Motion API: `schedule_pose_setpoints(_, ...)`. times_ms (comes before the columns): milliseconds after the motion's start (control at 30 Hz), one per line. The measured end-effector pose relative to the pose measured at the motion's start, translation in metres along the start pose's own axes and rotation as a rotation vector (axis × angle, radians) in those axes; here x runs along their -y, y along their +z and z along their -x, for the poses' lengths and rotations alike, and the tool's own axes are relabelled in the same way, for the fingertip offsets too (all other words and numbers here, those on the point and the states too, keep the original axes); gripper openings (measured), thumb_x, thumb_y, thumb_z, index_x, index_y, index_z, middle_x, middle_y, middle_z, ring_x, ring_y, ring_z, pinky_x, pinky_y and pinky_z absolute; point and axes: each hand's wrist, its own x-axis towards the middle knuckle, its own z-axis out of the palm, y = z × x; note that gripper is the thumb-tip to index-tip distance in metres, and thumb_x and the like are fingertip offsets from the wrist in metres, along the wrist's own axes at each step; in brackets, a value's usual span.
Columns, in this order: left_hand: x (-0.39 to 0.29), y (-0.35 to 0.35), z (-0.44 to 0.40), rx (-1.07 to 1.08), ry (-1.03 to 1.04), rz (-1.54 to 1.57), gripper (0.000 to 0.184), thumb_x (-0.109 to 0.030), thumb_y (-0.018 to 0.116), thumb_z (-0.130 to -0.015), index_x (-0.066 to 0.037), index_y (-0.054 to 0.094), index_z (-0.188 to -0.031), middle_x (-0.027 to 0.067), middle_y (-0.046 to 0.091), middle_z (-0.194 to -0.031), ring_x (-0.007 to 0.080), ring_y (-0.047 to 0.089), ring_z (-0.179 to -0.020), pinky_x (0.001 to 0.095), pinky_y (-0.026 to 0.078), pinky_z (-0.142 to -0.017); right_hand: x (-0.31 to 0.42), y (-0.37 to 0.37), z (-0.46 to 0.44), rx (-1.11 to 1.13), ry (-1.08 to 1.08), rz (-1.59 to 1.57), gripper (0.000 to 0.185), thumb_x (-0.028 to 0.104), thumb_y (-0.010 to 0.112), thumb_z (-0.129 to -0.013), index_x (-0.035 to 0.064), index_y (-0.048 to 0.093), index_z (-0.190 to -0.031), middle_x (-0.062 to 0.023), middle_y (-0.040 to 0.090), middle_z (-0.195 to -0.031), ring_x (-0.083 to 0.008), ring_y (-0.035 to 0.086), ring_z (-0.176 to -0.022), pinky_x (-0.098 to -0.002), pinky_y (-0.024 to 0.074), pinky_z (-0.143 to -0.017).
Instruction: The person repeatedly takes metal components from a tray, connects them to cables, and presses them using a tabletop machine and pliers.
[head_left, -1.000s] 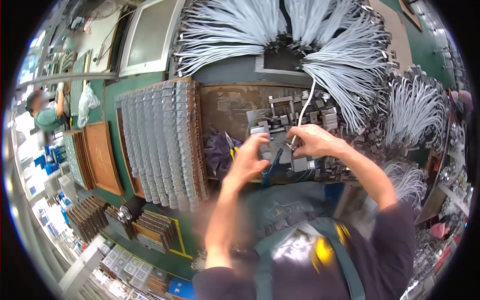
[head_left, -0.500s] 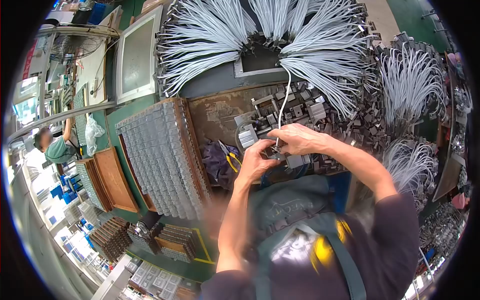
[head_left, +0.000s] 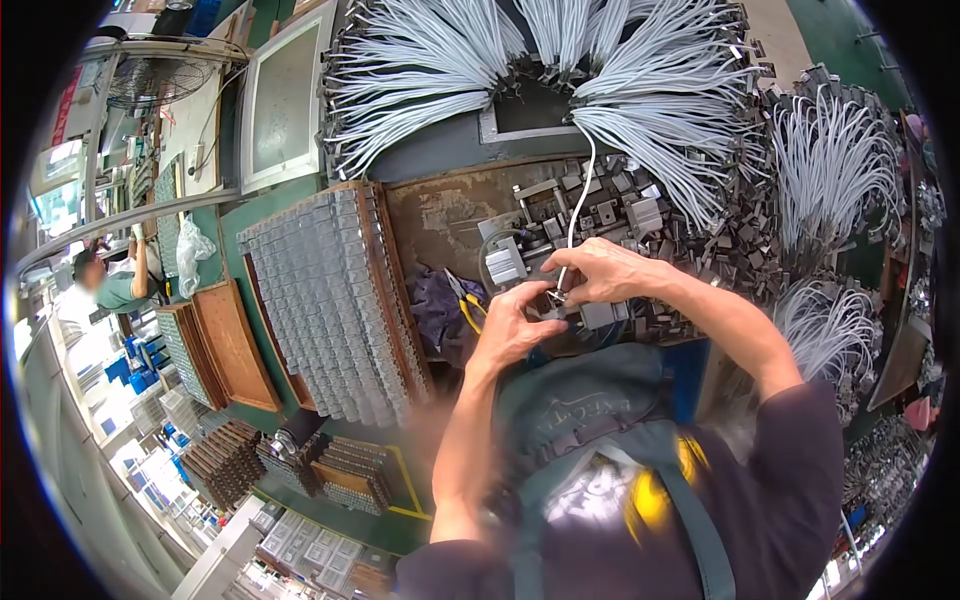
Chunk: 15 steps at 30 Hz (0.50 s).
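My right hand (head_left: 608, 272) pinches the lower end of a white cable (head_left: 579, 200) between thumb and fingers. That cable runs up to the bundled cables above. Opposite it, my left hand (head_left: 515, 322) curls its thumb and fingers around a small metal part (head_left: 557, 299) at the cable's end. The fingers hide much of this part, so its exact shape cannot be made out. Just left of the hands sits a metal fixture (head_left: 506, 262) with a ribbed block. A square grey metal block (head_left: 603, 314) lies below my right hand.
Fanned bundles of white cables (head_left: 420, 80) fill the far side. Loose metal blocks (head_left: 690, 260) are heaped at right. Left are yellow-handled pliers (head_left: 468, 305) on dark cloth (head_left: 438, 318) and a tray of grey parts (head_left: 315, 300). Another person (head_left: 118, 285) works at far left.
The view has shifted slightly, so the bench appears a little further right. Both hands stay together at the cable's end, with small finger movements. The person at far left has moved an arm.
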Motion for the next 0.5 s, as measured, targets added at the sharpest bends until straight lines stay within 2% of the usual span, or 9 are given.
schedule_pose_setpoints(67,0.014,0.016,0.001,-0.112,0.086,0.160,0.057,-0.014,0.088,-0.077,0.004,0.065,-0.125,0.0075,0.072,-0.100,0.0098,0.064,-0.079,0.0267,0.053,-0.070,0.002,0.001,-0.004,0.008,-0.003,0.023,0.059,0.012,0.075,-0.075,-0.0048,0.057,-0.129,-0.0203,0.075,-0.088,-0.0331,0.073,-0.083,-0.0410,0.0561,-0.075)
schedule_pose_setpoints(167,0.017,0.019,0.001,-0.096,0.021,0.224,0.068,-0.015,0.088,-0.078,0.003,0.056,-0.135,0.0102,0.071,-0.105,0.0111,0.066,-0.077,0.0263,0.053,-0.069,0.015,-0.012,-0.006,0.104,0.132,0.086,0.054,0.020,0.073,-0.079,-0.0020,0.060,-0.127,-0.0226,0.073,-0.088,-0.0337,0.072,-0.082,-0.0427,0.0554,-0.073)
schedule_pose_setpoints(233,0.017,0.024,0.001,-0.106,-0.027,0.304,0.073,-0.015,0.087,-0.079,0.002,0.052,-0.140,0.0114,0.071,-0.107,0.0118,0.067,-0.078,0.0264,0.053,-0.070,0.025,-0.023,-0.011,0.099,0.140,0.201,0.035,0.018,0.069,-0.085,-0.0028,0.065,-0.113,-0.0244,0.070,-0.086,-0.0375,0.071,-0.083,-0.0462,0.0538,-0.072)
schedule_pose_setpoints(333,0.021,0.038,-0.003,-0.161,0.023,0.704,0.057,-0.004,0.081,-0.084,0.001,0.051,-0.133,0.0163,0.069,-0.110,0.0208,0.072,-0.082,0.0301,0.060,-0.069,0.009,-0.016,-0.016,0.051,0.085,0.255,0.022,0.014,0.065,-0.088,-0.0031,0.065,-0.102,-0.0246,0.069,-0.083,-0.0403,0.069,-0.083,-0.0480,0.0529,-0.071)
schedule_pose_setpoints(400,0.028,0.048,-0.006,-0.174,0.039,0.769,0.050,-0.001,0.079,-0.085,0.001,0.053,-0.128,0.0161,0.069,-0.109,0.0226,0.073,-0.082,0.0315,0.062,-0.069,0.002,-0.008,-0.012,-0.005,0.035,0.263,0.017,0.012,0.062,-0.089,-0.0031,0.064,-0.096,-0.0246,0.068,-0.082,-0.0413,0.069,-0.083,-0.0486,0.0525,-0.071)
schedule_pose_setpoints(433,0.030,0.053,-0.007,-0.192,0.058,0.834,0.042,0.002,0.077,-0.087,0.001,0.055,-0.123,0.0160,0.069,-0.108,0.0243,0.074,-0.081,0.0329,0.064,-0.069,0.000,-0.004,-0.009,-0.041,0.059,0.223,0.016,0.012,0.062,-0.089,-0.0030,0.064,-0.095,-0.0242,0.068,-0.081,-0.0416,0.069,-0.082,-0.0486,0.0525,-0.070)
schedule_pose_setpoints(500,0.032,0.059,-0.010,-0.213,0.043,0.859,0.040,0.002,0.076,-0.087,0.000,0.056,-0.122,0.0154,0.070,-0.105,0.0239,0.074,-0.080,0.0326,0.064,-0.069,0.000,-0.001,-0.003,-0.086,0.158,0.098,0.017,0.012,0.060,-0.089,-0.0044,0.062,-0.093,-0.0236,0.068,-0.079,-0.0415,0.068,-0.079,-0.0473,0.0525,-0.068)
